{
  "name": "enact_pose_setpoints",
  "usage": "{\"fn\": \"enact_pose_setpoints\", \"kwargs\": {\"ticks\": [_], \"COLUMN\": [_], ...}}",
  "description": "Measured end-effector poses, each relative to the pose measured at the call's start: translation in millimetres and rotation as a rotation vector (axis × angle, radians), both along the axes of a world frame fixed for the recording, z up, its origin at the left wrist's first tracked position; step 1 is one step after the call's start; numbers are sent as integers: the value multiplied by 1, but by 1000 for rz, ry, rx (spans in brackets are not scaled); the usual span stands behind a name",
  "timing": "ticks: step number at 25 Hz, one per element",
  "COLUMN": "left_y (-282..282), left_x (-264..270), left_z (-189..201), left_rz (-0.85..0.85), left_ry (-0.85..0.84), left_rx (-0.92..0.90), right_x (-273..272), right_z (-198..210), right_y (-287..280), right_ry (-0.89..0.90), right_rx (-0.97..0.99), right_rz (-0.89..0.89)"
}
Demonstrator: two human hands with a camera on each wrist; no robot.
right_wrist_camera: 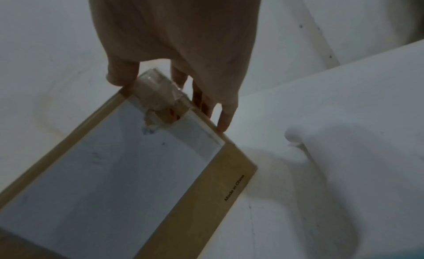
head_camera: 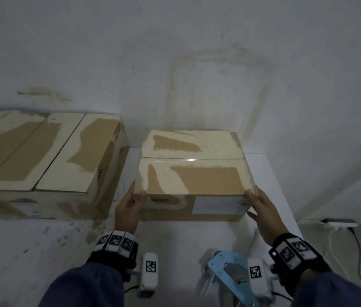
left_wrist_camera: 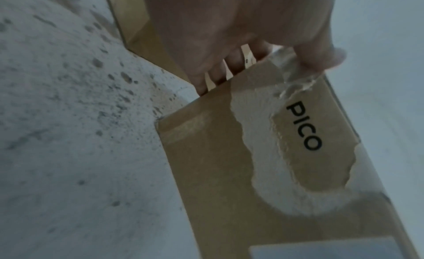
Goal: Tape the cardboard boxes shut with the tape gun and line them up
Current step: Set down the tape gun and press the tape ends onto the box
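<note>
A brown cardboard box (head_camera: 194,176) marked PICO stands in the middle, its flaps closed and clear tape (head_camera: 175,160) along the top seam. My left hand (head_camera: 138,192) grips its near left corner, thumb on the front and fingers down the left side. My right hand (head_camera: 252,201) grips the near right corner the same way. The left wrist view shows the left hand (left_wrist_camera: 263,69) on the box (left_wrist_camera: 218,163). The right wrist view shows the right hand (right_wrist_camera: 172,99) on the box (right_wrist_camera: 206,199) beside a white label. The blue tape gun (head_camera: 226,271) lies below my wrists, held by neither hand.
Two more cardboard boxes (head_camera: 48,156) stand side by side at the left, close to the held box. A white tabletop (head_camera: 263,173) lies under and right of the box, against a stained wall. A power strip (head_camera: 339,223) with cables lies at the right.
</note>
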State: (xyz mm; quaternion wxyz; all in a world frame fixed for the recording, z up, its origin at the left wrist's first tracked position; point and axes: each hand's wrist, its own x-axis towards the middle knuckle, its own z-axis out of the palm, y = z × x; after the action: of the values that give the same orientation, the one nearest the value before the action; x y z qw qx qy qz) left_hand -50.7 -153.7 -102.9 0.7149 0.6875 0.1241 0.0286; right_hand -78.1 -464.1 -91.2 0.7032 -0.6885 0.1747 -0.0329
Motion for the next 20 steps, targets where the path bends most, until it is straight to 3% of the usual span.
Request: {"fn": "enact_pose_setpoints", "kwargs": {"ticks": [3, 13, 20], "left_y": [7, 9, 12], "left_x": [4, -2, 7], "left_z": [-9, -21, -20], "left_rz": [-5, 114, 157], "left_ry": [69, 179, 196], "left_rx": [-156, -383, -284], "right_x": [-3, -12, -9], "right_z": [-3, -4, -18], "right_y": [-5, -10, -15], "right_ry": [5, 6, 50], "right_rx": [74, 272, 410], "right_rz": [9, 9, -183]}}
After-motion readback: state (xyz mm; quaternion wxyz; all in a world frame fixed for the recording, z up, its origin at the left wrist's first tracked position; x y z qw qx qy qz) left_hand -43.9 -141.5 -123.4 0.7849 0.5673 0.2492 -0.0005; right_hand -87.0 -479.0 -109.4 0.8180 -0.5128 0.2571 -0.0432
